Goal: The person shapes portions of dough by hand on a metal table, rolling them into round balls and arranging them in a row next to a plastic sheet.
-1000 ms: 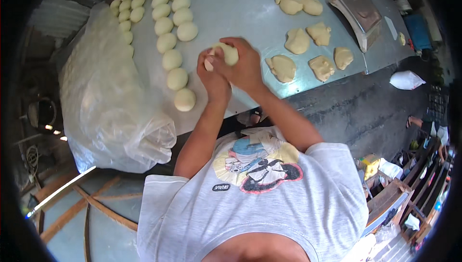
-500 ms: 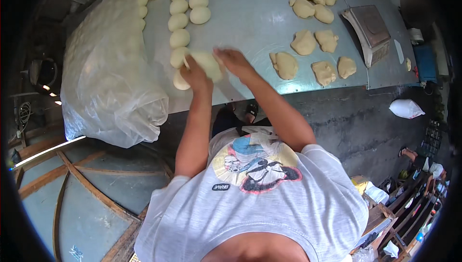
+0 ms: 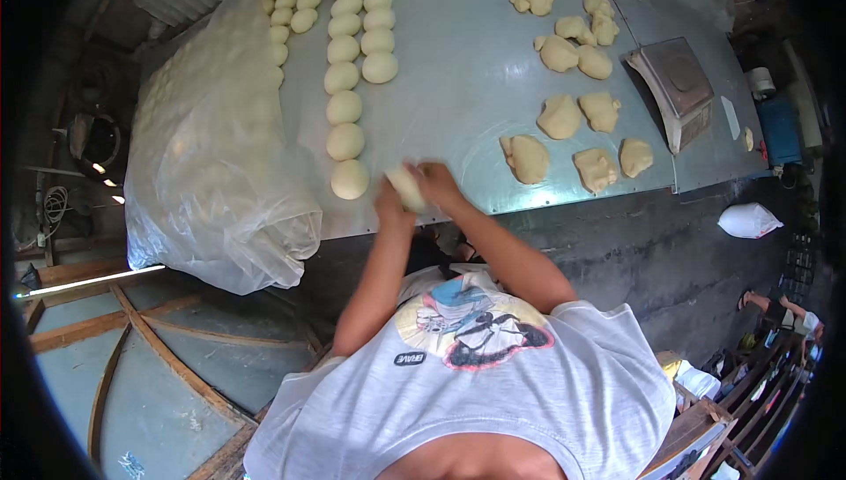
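Observation:
My left hand [image 3: 389, 201] and my right hand [image 3: 434, 184] are closed on either side of a pale lump of dough [image 3: 404, 186], slightly blurred, at the near edge of the metal tabletop [image 3: 467, 119]. Just to the left, smooth dough balls [image 3: 348, 178] stand in long rows running away from me. To the right of my hands lie several rough, uneven dough pieces [image 3: 524, 157] in loose groups. At the left, a large translucent plastic sheet [image 3: 211, 154] covers part of the table, with rounded shapes showing faintly beneath.
A metal scale [image 3: 670, 92] sits at the table's right, with a blue container [image 3: 777, 130] beyond. A white sack [image 3: 749, 221] lies on the concrete floor. Another person [image 3: 797, 321] is at wooden racks, lower right. A wood-braced panel [image 3: 159, 374] fills the lower left.
The dough that my hands gripped higher up, then moved leftward loosely, is now between them nearer the table edge. The table appears lower in the picture than half a second ago.

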A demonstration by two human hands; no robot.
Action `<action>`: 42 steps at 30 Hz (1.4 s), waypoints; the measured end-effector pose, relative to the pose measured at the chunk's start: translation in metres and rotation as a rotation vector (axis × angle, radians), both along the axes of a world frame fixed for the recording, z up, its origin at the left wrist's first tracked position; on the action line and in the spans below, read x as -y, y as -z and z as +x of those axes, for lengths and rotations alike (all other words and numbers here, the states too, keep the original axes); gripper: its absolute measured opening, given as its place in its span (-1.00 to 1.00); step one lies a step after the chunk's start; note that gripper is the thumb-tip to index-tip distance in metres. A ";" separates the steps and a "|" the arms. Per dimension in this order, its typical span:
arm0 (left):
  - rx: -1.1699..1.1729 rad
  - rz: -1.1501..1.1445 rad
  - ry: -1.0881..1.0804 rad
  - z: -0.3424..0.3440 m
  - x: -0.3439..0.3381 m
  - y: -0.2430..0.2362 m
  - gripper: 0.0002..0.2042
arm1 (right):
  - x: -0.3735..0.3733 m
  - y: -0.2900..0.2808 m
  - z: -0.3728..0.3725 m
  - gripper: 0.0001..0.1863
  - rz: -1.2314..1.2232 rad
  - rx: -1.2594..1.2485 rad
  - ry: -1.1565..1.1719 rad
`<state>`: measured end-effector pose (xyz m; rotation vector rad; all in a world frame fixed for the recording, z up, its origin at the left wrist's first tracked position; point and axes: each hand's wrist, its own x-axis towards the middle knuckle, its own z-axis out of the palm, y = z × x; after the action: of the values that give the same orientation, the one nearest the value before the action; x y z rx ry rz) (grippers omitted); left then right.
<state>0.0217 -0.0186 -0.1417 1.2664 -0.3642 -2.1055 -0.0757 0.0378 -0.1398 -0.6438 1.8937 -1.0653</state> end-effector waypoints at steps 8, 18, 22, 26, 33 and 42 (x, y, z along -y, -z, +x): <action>0.130 -1.186 0.231 -0.064 0.047 -0.107 -0.65 | 0.040 -0.145 -0.087 -0.69 -0.696 -0.780 0.158; 0.211 -0.309 -0.095 -0.017 0.009 -0.022 -0.70 | 0.006 -0.044 -0.017 -0.35 -0.100 0.397 0.188; 0.256 -0.933 0.023 -0.060 0.046 -0.117 -0.81 | 0.037 -0.158 -0.051 -0.46 -0.562 -0.178 0.407; 0.195 -1.111 0.380 -0.055 0.052 -0.134 -0.65 | 0.017 -0.134 -0.090 -0.56 -0.571 -0.828 0.040; 0.480 -1.089 0.170 0.006 -0.043 -0.029 -0.48 | -0.036 -0.001 -0.070 -0.34 0.145 -0.016 -0.322; 0.565 -1.435 0.417 -0.034 0.013 -0.171 -0.51 | 0.021 -0.166 -0.031 -0.43 -0.840 -0.011 0.391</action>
<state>-0.0124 -0.0320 0.0295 0.7929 -2.0334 -1.0582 -0.1069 0.0170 0.0257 -0.7342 1.5610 -2.1521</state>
